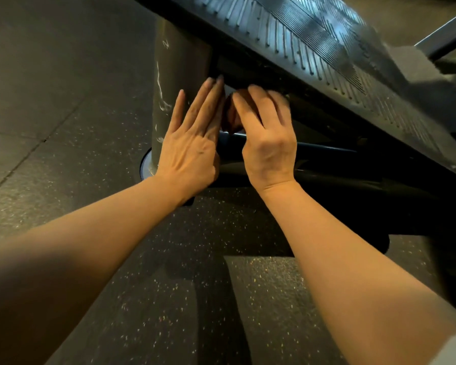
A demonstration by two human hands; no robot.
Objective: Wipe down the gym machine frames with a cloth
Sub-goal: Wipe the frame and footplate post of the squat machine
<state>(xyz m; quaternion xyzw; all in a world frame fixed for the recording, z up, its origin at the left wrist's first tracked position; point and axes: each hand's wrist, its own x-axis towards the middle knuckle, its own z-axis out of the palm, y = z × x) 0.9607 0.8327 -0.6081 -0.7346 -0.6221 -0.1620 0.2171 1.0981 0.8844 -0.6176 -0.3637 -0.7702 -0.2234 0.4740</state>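
Left hand flat, fingers straight against the scuffed grey post. Right hand at its 3 o'clock, fingers curled under the ribbed footplate; grip unclear. Cloth not discernible.

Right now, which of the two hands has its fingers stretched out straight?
The left hand: its fingers lie straight and flat against the scuffed grey post. The right hand has its fingers bent.

Head camera looks steeply down, close over both forearms, at the speckled floor.
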